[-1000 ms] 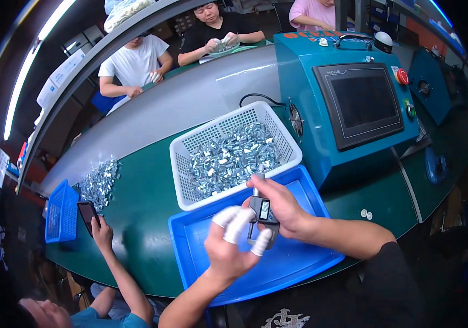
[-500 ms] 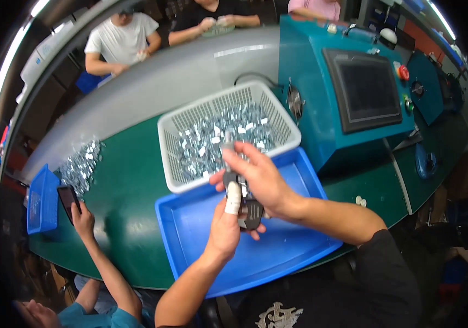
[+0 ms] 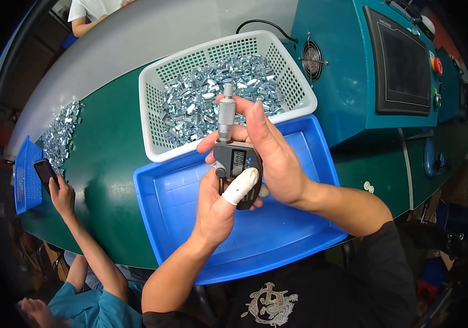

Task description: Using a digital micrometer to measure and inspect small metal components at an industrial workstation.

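A digital micrometer (image 3: 237, 158) with a black frame, small screen and silver thimble stands nearly upright over the blue tray (image 3: 182, 257). My left hand (image 3: 216, 210) grips its frame from below. That thumb, wrapped in a white finger cot (image 3: 240, 186), presses on the frame's front near the buttons. My right hand (image 3: 283, 164) cradles the micrometer from behind and the right, its fingers passing behind the thimble and sleeve. Its thumb sticks up, apart from the thimble. The measuring gap is mostly hidden by my left hand, so I cannot tell whether a part sits in it.
Beyond the tray, a white basket (image 3: 145, 112) holds many small shiny metal parts (image 3: 212, 82). A teal machine (image 3: 338, 76) with a dark screen stands right. More parts (image 3: 61, 131) lie left, near a small blue basket (image 3: 27, 183) and a co-worker's hand (image 3: 61, 194) holding a phone (image 3: 45, 174).
The view has shifted lower and closer. The micrometer's screen now faces me, and its thimble shows plainly. My right thumb has come away from the thimble; my left thumb rests lower on the frame.
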The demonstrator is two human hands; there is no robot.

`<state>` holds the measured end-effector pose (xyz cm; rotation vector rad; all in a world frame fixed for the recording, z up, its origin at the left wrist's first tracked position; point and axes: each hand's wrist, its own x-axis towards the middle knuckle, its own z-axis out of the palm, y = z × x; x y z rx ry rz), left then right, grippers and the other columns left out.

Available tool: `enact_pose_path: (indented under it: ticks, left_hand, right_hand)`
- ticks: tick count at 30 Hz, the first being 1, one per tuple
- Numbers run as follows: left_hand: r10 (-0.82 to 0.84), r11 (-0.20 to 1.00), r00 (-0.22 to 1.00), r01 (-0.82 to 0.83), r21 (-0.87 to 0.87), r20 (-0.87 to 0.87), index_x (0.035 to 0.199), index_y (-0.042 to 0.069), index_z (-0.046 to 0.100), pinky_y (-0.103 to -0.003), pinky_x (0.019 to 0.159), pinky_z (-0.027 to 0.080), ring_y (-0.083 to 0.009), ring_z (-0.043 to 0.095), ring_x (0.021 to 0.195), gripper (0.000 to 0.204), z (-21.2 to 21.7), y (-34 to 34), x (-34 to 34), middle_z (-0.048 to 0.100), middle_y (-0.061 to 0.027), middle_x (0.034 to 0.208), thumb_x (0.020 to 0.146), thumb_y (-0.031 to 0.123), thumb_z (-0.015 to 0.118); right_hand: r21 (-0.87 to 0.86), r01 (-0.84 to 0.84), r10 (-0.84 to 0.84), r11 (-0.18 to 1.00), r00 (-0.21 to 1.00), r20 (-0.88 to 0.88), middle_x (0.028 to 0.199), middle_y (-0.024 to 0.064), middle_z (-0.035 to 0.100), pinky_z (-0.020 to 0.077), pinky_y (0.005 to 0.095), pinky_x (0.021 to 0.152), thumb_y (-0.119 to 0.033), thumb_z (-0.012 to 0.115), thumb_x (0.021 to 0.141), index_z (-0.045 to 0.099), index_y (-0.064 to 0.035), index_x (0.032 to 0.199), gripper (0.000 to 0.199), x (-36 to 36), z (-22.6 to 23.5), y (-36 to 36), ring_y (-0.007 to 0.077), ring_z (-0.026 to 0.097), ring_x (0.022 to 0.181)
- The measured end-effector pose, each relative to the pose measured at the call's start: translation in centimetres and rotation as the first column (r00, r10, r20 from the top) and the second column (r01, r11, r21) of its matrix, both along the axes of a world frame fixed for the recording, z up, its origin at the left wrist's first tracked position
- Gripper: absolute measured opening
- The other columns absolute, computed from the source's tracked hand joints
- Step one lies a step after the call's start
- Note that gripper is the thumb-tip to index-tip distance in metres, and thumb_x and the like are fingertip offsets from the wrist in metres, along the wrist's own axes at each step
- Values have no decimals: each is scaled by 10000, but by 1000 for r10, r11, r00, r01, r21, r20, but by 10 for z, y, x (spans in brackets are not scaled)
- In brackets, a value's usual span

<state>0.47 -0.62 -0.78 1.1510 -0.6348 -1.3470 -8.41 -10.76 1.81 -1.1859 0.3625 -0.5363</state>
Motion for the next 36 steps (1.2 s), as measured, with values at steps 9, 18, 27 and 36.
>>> enact_pose_path:
  ticks: [9,18,27,36]
  left_hand:
    - [40,999,999,-41,-13,-24,960,14,572,-254,595,473,-134,584,663,288,7,-2,-4,604,-62,760,849,276,613]
    - [35,999,999,-36,2,12,918,18,600,-260,591,461,-126,564,646,247,8,-5,-3,591,-46,751,839,251,614]
    - [-84,994,996,85,-62,10,1002,20,572,-256,653,471,-121,573,726,265,-8,-6,0,596,-51,838,822,200,648]
    - [-91,996,994,92,-4,59,1203,13,413,-281,810,486,-137,584,921,600,-4,-5,-6,565,-82,1050,722,112,758]
  right_hand:
    - [-85,23,-22,996,1000,12,1050,155,589,476,292,808,-641,137,920,199,-41,1410,777,-4,3,5,164,581,901]
    - [-22,91,-91,996,996,-1,1040,159,586,504,302,801,-612,145,936,224,1,1384,763,-2,1,10,177,598,913]
    - [70,128,-121,989,989,-87,924,166,623,529,292,718,-437,375,978,345,-11,1293,531,0,-1,3,168,629,814]
    - [249,146,-119,958,986,-119,847,123,639,555,270,576,-411,427,971,491,-46,1050,379,-1,-9,-3,142,641,706]
